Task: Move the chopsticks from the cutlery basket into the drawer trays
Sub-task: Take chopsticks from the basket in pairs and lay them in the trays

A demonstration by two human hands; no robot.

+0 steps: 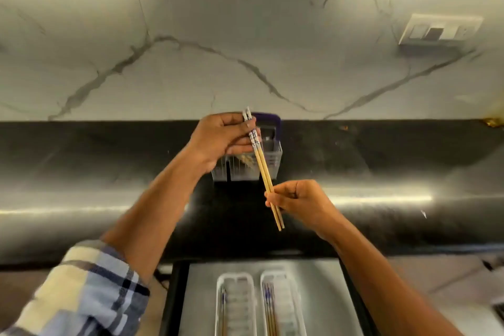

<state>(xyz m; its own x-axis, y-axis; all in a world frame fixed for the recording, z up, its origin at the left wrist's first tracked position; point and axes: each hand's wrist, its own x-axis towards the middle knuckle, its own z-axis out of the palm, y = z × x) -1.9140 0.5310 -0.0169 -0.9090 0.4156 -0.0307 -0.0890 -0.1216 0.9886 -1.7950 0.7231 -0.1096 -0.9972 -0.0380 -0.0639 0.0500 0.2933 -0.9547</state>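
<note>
A pair of wooden chopsticks (264, 172) with blue-and-white patterned tops is held in the air above the black counter. My left hand (221, 139) grips the patterned tops. My right hand (297, 200) pinches the thin ends. Behind them stands the grey cutlery basket (272, 161) with a purple handle, partly hidden by my left hand; more chopsticks show inside it. Below, in the open drawer, lie two white trays side by side. The left tray (219, 305) and the right tray (296, 305) each hold chopsticks.
The glossy black counter (109, 172) runs across the view, backed by a white marble wall with a switch plate (441, 30) at the upper right. The open drawer (201, 297) sits under the counter's front edge. A plaid sleeve covers my left forearm.
</note>
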